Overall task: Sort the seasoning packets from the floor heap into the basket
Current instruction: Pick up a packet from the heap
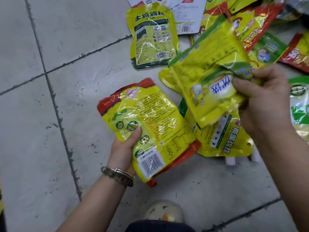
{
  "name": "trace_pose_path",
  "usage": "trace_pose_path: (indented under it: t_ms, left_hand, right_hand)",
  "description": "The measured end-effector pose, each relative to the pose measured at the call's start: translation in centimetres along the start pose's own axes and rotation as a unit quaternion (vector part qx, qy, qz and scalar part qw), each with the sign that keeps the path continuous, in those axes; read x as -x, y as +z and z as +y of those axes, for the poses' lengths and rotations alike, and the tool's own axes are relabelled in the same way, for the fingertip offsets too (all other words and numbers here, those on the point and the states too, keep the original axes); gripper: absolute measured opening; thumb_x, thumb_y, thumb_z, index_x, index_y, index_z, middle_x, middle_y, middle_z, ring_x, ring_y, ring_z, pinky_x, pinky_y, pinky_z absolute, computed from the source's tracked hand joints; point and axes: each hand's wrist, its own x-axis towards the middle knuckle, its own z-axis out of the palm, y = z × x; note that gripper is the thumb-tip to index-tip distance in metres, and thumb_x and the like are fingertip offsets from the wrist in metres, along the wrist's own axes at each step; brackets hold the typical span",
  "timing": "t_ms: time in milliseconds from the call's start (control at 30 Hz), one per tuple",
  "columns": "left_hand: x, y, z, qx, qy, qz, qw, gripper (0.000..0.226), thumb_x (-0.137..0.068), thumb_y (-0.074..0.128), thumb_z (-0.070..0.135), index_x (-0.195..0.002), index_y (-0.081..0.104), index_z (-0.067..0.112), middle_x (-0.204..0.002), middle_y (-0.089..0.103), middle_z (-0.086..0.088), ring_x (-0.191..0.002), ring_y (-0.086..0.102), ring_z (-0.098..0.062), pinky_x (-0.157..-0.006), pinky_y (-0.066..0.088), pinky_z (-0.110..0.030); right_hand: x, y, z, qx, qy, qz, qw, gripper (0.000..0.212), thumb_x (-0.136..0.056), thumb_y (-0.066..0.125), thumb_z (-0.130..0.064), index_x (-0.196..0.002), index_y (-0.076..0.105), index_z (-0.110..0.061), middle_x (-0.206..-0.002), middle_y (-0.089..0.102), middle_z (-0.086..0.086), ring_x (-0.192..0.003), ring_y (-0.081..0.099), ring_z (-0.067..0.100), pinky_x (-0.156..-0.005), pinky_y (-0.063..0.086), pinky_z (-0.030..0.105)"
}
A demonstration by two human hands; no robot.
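Above grey tiles, glossy yellow packets point(150, 129) in both hands

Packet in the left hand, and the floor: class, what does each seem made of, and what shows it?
Packet: probably glossy plastic film; it creases and throws white glare. Floor: pale matt tiles, perhaps ceramic or stone; dark grout lines divide them.

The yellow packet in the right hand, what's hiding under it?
Below the yellow packet held by the right hand lie a green-striped packet and the edge of another yellow one. Anything deeper is covered.
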Motion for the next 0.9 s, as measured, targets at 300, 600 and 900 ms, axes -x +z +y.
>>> trace_pose_path:
  t_ms: [300, 600, 900]
  left_hand:
    - [-1.2, 3.0, -0.3, 0.043, -0.084, -0.078, 0.992, 0.111, -0.031, 0.083, 0.068, -0.125, 0.060, 0.014, -0.126, 0.061, -0.018, -0.115, 0.058, -0.039, -0.094, 0.045, -0.062]
    - [-1.6, 2.4, 0.1, -0.037, -0.025, -0.009, 0.999, 0.058, -0.061, 0.080, 0.017, -0.116, 0.063, 0.009, -0.099, 0.073, -0.011, -0.084, 0.071, -0.028, -0.068, 0.059, -0.044]
    - [-1.3, 2.1, -0.4, -0.040, -0.023, 0.008, 0.999, 0.055, -0.063, 0.074, 0.017, -0.116, 0.063, 0.008, -0.105, 0.071, -0.014, -0.085, 0.071, -0.030, -0.071, 0.058, -0.047]
  right_hand:
    - [7.2, -0.4, 6.5, -0.020, 0.189, -0.003, 0.982, 0.036, -0.066, 0.067, 0.008, -0.068, 0.050, -0.023, -0.067, 0.065, -0.004, -0.058, 0.062, 0.012, -0.054, 0.051, 0.023]
    - [6.4, -1.5, 6.0, 0.324, 0.048, -0.106, 0.939, 0.018, -0.080, 0.073, -0.025, -0.086, 0.057, -0.031, -0.091, 0.062, -0.018, -0.085, 0.056, -0.011, -0.076, 0.042, 0.011]
    - [-1.9, -7.1, 3.9, 0.745, 0.067, -0.122, 0.653, 0.109, -0.057, 0.078, -0.063, -0.144, 0.027, -0.023, -0.139, 0.037, 0.011, -0.128, 0.038, 0.034, -0.100, 0.032, 0.046]
